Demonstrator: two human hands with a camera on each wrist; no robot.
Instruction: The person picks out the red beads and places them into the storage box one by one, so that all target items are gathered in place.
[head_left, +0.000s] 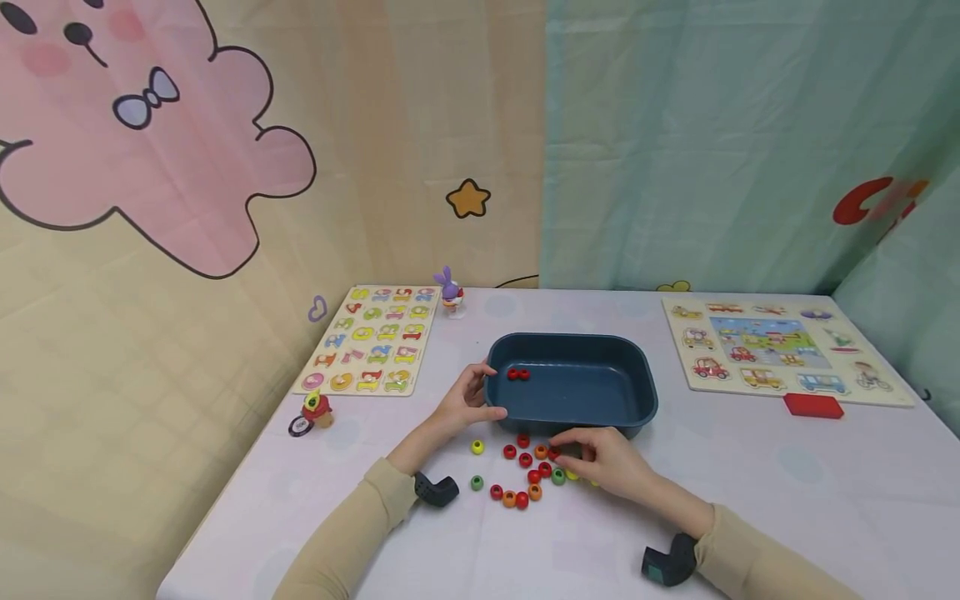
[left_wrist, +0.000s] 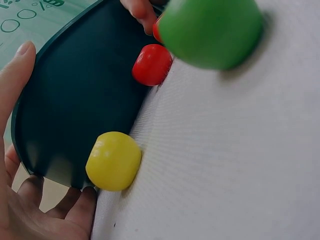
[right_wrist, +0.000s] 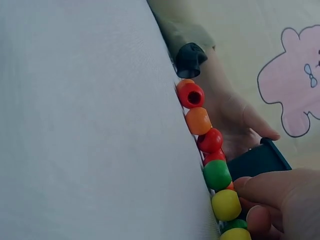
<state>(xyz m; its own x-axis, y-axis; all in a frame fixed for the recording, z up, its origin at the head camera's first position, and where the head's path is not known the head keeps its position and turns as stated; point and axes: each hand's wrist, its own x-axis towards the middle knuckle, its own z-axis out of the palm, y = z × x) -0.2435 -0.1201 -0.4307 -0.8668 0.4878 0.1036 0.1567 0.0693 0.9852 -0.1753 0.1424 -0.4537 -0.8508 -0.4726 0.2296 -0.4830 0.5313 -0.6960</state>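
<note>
Beads (head_left: 525, 460): round, glossy, multicoloured | right hand (head_left: 611, 462) pinching red bead (head_left: 553, 453) | left hand (head_left: 467, 402) gripping blue tray (head_left: 585, 392) rim | roomy counter (head_left: 720, 467) right of tray

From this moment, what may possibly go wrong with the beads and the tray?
The right hand seems to pinch a red bead crowded by other beads; it might knock some of them rolling.
The left hand holds one end of the tray; tilting it could make the two red beads inside slide.
</note>
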